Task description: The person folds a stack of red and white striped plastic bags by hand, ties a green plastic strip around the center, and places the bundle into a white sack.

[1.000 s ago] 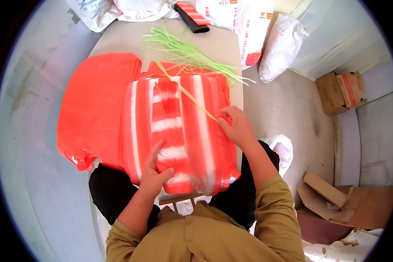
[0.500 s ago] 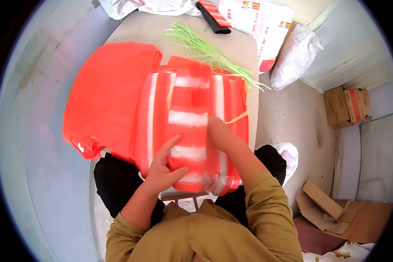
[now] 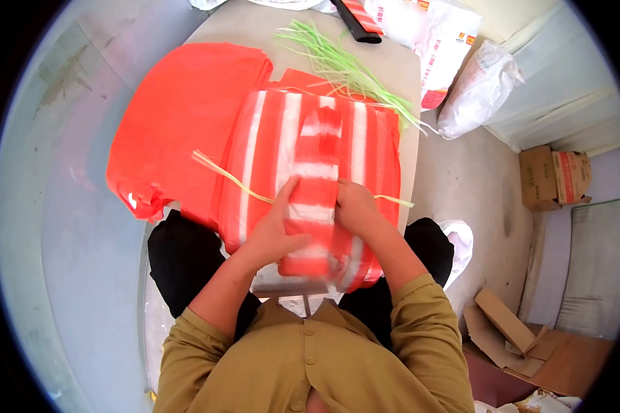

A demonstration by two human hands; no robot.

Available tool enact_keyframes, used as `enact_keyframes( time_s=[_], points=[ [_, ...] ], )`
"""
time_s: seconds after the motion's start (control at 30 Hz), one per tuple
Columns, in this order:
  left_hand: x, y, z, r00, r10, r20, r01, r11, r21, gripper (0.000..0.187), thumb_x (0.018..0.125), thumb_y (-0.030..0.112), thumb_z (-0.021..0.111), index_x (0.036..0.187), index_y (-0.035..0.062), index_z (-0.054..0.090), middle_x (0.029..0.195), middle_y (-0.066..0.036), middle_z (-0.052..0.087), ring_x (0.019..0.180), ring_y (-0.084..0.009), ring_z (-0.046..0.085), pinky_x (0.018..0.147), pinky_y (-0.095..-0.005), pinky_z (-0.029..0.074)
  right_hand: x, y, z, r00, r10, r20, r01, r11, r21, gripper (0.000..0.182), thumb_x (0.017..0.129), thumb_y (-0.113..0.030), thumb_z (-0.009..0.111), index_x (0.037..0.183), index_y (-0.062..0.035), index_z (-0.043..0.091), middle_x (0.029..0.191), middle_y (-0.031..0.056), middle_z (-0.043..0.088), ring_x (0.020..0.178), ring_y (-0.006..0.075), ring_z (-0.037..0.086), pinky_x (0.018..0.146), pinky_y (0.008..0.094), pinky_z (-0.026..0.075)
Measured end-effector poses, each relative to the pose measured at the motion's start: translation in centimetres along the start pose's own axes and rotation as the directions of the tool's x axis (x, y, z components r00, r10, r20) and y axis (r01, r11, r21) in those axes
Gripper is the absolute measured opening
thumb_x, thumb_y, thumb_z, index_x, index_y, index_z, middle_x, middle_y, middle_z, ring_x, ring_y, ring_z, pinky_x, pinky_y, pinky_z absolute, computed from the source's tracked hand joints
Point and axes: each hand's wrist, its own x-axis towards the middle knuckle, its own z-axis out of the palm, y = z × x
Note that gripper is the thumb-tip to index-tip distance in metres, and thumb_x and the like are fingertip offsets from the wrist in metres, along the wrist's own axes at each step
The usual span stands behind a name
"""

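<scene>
A narrow folded bundle of red-and-white striped plastic bags (image 3: 315, 162) lies upright between my hands, over a wide stack of similar striped bags (image 3: 255, 131). My left hand (image 3: 270, 234) holds the bundle's left side, its fingertips against the plastic and the thumb apart. On the right edge, my right hand (image 3: 357, 208) grips with bent fingers; the fingertips are partly hidden. A pale yellow-green strip (image 3: 234, 179) runs across the stack, passing out of sight beneath the bundle, and its other end shows past my right hand.
Plain red plastic (image 3: 186, 110) spreads over the table's left side. Loose green strips (image 3: 351, 69) lie at the back, near a black-and-red roll (image 3: 358, 22). White sacks (image 3: 479, 89) stand behind on the right. Cardboard boxes (image 3: 541, 180) sit on the floor.
The striped bundle appears narrower and both hands have drawn slightly closer together on it. The yellow-green strip's left end now shows stretched out on the left. The view has shifted slightly.
</scene>
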Motion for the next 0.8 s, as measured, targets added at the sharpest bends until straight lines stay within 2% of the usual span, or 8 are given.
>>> enact_keyframes(
  time_s=[0.17, 0.27, 0.37, 0.47, 0.57, 0.67, 0.77, 0.8],
  points=[
    [0.4, -1.7, 0.0, 0.992, 0.112, -0.057, -0.100, 0.979, 0.180, 0.102, 0.080, 0.000, 0.073, 0.166, 0.0082, 0.019, 0.161, -0.018, 0.040, 0.144, -0.0240, 0.044, 0.115, -0.0342, 0.038, -0.1, 0.5, -0.4, 0.995, -0.041, -0.086, 0.032, 0.994, -0.100, 0.018, 0.086, -0.005, 0.064, 0.102, -0.0071, 0.072, 0.099, 0.0131, 0.070, 0.090, 0.0386, 0.067, 0.077, 0.0476, 0.056],
    [0.3, -1.1, 0.3, 0.988, 0.126, -0.087, -0.094, 0.948, 0.304, 0.100, 0.080, 0.002, 0.075, 0.165, 0.0074, 0.022, 0.161, -0.021, 0.039, 0.147, -0.0284, 0.043, 0.117, -0.0366, 0.038, 0.0, 1.8, 0.0, 0.987, -0.079, -0.139, 0.063, 0.991, -0.117, 0.016, 0.087, -0.006, 0.064, 0.101, -0.0067, 0.071, 0.098, 0.0126, 0.069, 0.089, 0.0375, 0.067, 0.076, 0.0464, 0.056],
    [0.3, -1.5, 0.4, 0.965, 0.250, -0.079, -0.181, 0.853, 0.490, 0.100, 0.079, 0.007, 0.080, 0.163, 0.0068, 0.026, 0.158, -0.025, 0.040, 0.146, -0.0361, 0.044, 0.117, -0.0400, 0.039, 0.0, 0.9, -0.3, 0.981, -0.068, -0.184, 0.057, 0.996, -0.063, 0.014, 0.087, -0.006, 0.065, 0.100, -0.0062, 0.071, 0.098, 0.0123, 0.068, 0.090, 0.0368, 0.067, 0.076, 0.0456, 0.056],
    [-0.1, -0.3, 0.8, 0.970, 0.216, -0.111, -0.077, 0.708, 0.702, 0.098, 0.079, 0.017, 0.084, 0.161, 0.0055, 0.030, 0.155, -0.027, 0.042, 0.142, -0.0418, 0.045, 0.116, -0.0433, 0.041, 0.1, 1.4, -0.1, 0.974, -0.106, -0.201, 0.082, 0.989, -0.122, 0.008, 0.090, -0.015, 0.066, 0.095, -0.0089, 0.069, 0.094, 0.0100, 0.067, 0.089, 0.0334, 0.067, 0.074, 0.0452, 0.056],
    [-0.3, -0.4, 0.5, 0.936, 0.333, -0.112, -0.100, 0.557, 0.824, 0.087, 0.085, 0.021, 0.080, 0.158, 0.0049, 0.036, 0.153, -0.027, 0.044, 0.142, -0.0445, 0.044, 0.115, -0.0455, 0.043, 0.0, 1.3, -0.2, 0.967, -0.110, -0.230, 0.070, 0.982, -0.173, 0.010, 0.092, -0.019, 0.067, 0.095, -0.0097, 0.071, 0.092, 0.0095, 0.067, 0.087, 0.0324, 0.067, 0.073, 0.0446, 0.056],
    [0.5, -1.5, -0.2, 0.902, 0.411, -0.134, -0.097, 0.493, 0.865, 0.068, 0.092, 0.017, 0.070, 0.154, 0.0058, 0.043, 0.152, -0.025, 0.045, 0.138, -0.0436, 0.046, 0.112, -0.0469, 0.044, -0.2, 1.1, -0.6, 0.972, -0.069, -0.224, 0.023, 0.980, -0.200, 0.012, 0.093, -0.022, 0.067, 0.096, -0.0115, 0.072, 0.092, 0.0082, 0.066, 0.088, 0.0306, 0.068, 0.073, 0.0431, 0.056],
    [1.1, -1.0, -1.3, 0.875, 0.473, -0.104, -0.053, 0.309, 0.950, 0.053, 0.095, 0.009, 0.062, 0.146, 0.0046, 0.051, 0.141, -0.022, 0.054, 0.126, -0.0412, 0.054, 0.105, -0.0469, 0.048, -0.7, 1.3, -1.0, 0.980, -0.033, -0.198, -0.024, 0.960, -0.280, 0.013, 0.094, -0.024, 0.067, 0.093, -0.0118, 0.071, 0.090, 0.0076, 0.065, 0.087, 0.0299, 0.068, 0.071, 0.0423, 0.056],
    [1.4, -0.9, -1.7, 0.883, 0.452, -0.127, -0.016, 0.301, 0.954, 0.051, 0.094, 0.009, 0.062, 0.143, 0.0042, 0.053, 0.137, -0.021, 0.055, 0.122, -0.0399, 0.055, 0.103, -0.0464, 0.049, -0.8, 1.3, -1.3, 0.982, -0.041, -0.183, -0.017, 0.952, -0.307, 0.013, 0.094, -0.024, 0.067, 0.092, -0.0114, 0.071, 0.089, 0.0077, 0.064, 0.086, 0.0298, 0.067, 0.071, 0.0421, 0.056]
  ],
)
